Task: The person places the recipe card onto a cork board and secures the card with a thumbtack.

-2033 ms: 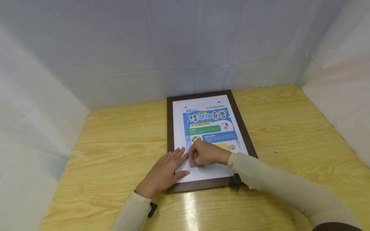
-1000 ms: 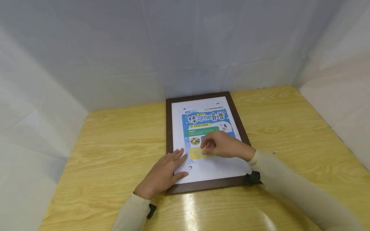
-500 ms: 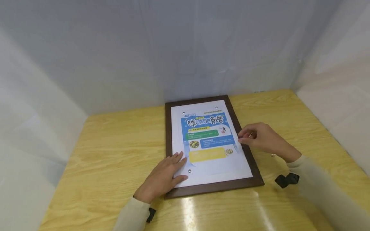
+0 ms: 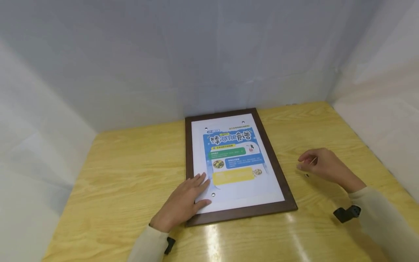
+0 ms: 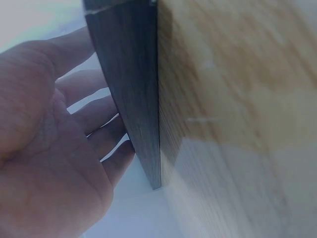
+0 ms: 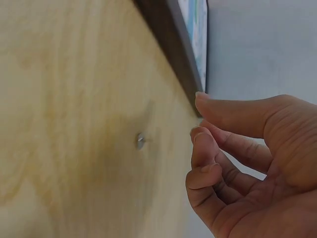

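Note:
A printed poster sheet (image 4: 235,162) with Chinese lettering lies on a board in a dark brown frame (image 4: 275,165). Metal thumbtacks sit at its upper left (image 4: 206,128), upper right (image 4: 243,122) and lower left (image 4: 213,194). My left hand (image 4: 181,203) rests with spread fingers over the frame's lower left edge, its fingertips and thumb on the white margin. Right of the frame, my right hand (image 4: 328,167) hovers just above the table, fingers loosely bent and holding nothing. Near its fingertips a loose thumbtack (image 6: 140,141) lies on the wood, apart from the hand.
The wood-grain table (image 4: 131,163) extends to both sides of the frame. White sheeting (image 4: 209,54) hangs behind it and at both sides, close to the frame's top edge. A black wrist device (image 4: 347,214) sits on the right sleeve.
My right hand has left the lower left thumbtack and moved right, across the poster and off the frame, to the loose thumbtack. My left hand has stayed on the frame.

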Tool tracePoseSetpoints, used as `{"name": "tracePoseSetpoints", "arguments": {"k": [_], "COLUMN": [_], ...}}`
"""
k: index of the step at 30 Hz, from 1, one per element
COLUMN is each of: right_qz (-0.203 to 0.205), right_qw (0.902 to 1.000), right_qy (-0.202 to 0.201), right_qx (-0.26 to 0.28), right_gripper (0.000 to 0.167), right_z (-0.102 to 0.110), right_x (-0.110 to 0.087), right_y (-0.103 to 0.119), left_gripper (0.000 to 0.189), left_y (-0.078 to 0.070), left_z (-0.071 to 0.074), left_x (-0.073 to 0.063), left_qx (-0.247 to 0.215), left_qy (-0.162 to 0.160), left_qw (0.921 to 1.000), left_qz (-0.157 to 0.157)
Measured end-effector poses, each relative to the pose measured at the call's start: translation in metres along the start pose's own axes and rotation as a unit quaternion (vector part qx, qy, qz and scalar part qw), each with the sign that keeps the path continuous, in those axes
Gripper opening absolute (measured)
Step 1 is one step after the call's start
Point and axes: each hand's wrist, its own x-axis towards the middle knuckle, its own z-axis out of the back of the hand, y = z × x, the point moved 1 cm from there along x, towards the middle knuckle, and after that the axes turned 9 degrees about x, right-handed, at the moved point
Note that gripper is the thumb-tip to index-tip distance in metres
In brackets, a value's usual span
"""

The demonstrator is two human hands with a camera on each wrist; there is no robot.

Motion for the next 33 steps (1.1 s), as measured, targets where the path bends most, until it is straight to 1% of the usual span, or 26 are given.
{"name": "tracePoseSetpoints", "arguments": {"k": [6, 11, 15, 20, 23, 27, 33], "right_qz": [-0.019, -0.031, -0.028, -0.021, -0.012, -0.012, -0.025], "right_qw": [0.9998, 0.9995, 0.9995, 0.9997, 0.9999, 0.9999, 0.9997], "right_qy": [0.011, 0.005, -0.002, -0.008, -0.011, -0.009, -0.003], "right_qx": [-0.003, 0.005, 0.011, 0.006, 0.0, -0.002, 0.008], "right_gripper": [0.027, 0.023, 0.016, 0.008, 0.007, 0.005, 0.007], "right_z": [-0.003, -0.008, -0.01, -0.013, -0.014, -0.014, -0.014], "right_x": [-0.01, -0.017, -0.019, -0.02, -0.02, -0.02, -0.02], "right_y": [-0.017, -0.026, -0.026, -0.028, -0.03, -0.03, -0.028], "left_gripper": [0.062, 0.062, 0.062, 0.062, 0.062, 0.062, 0.062], "left_y": [0.0, 0.0, 0.0, 0.0, 0.001, 0.001, 0.001], "left_z": [0.001, 0.001, 0.001, 0.0, 0.0, 0.0, -0.001], "left_x": [-0.001, -0.001, -0.001, -0.001, 0.0, 0.0, 0.001], "left_qx": [-0.003, -0.005, -0.007, -0.005, -0.004, -0.001, 0.002], "left_qy": [-0.001, -0.002, -0.004, -0.001, 0.001, 0.0, 0.0], "left_qw": [1.0, 1.0, 1.0, 1.0, 1.0, 1.0, 1.0], "left_qz": [0.002, -0.001, -0.003, -0.001, 0.0, -0.001, -0.002]}}
